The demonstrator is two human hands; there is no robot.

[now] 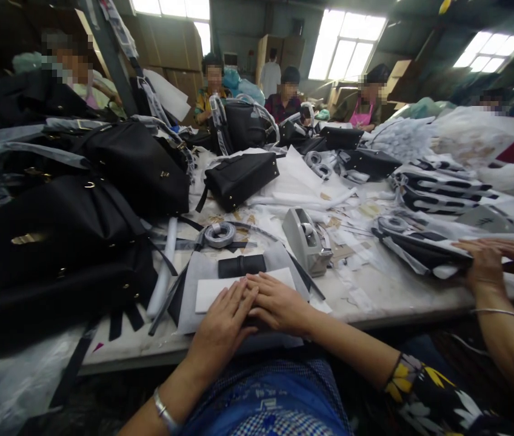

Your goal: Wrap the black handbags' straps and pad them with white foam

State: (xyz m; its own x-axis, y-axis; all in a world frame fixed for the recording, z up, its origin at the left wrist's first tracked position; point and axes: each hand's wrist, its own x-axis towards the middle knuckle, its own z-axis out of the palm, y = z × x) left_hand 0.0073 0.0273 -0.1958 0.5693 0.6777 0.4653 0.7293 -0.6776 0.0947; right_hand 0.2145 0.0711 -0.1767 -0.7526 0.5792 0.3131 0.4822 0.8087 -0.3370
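Note:
My left hand (221, 321) and my right hand (280, 303) lie flat with fingers stretched, fingertips meeting over a white rectangular pad (209, 293). Beneath the pad is a flat black bag wrapped in white tissue paper (188, 309). Just beyond my fingers a folded black piece (242, 265), perhaps a flap or pouch, rests on the tissue. Behind it sits a plastic-wrapped coiled strap (219, 234). A grey tape dispenser (300, 233) stands to the right of the bag. Neither hand holds anything that I can see; what lies under the palms is hidden.
Black handbags (66, 224) are piled at the left. Another black bag (241, 178) lies mid-table among paper scraps. At the right, a co-worker's hands (484, 266) touch a flat wrapped bag (425, 248), near a stack of wrapped bags (439, 184). Several people work across the table.

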